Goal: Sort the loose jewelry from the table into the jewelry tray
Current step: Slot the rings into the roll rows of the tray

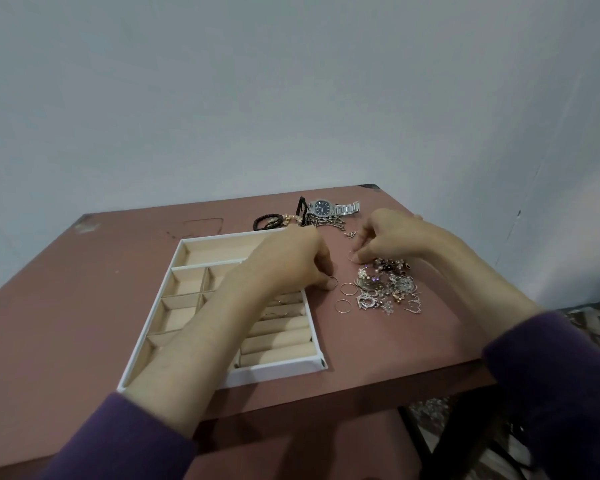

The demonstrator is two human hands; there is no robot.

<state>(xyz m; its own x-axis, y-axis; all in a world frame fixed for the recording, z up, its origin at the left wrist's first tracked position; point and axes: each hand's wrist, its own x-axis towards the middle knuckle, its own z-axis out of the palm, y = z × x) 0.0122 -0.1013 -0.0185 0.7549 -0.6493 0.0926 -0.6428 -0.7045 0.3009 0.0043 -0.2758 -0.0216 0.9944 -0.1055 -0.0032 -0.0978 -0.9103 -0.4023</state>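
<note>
A: How far along is the person? The jewelry tray (174, 271), front-left on the desk (84, 306), looks nearly bare, maybe two rings (278, 302) in the rolls.
B: Early, I'd guess. Left hand (291, 261) pinches a thin ring (332, 282) by the tray's right rim, right hand (388, 237) pinches a second ring (353, 256). The pile (388, 289) and far-edge watch (323, 207) are left to sort.

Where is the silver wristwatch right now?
In the head view, the wristwatch lies near the far edge of the table, right of centre, just right of the dark bracelets and beyond the right hand.
</note>
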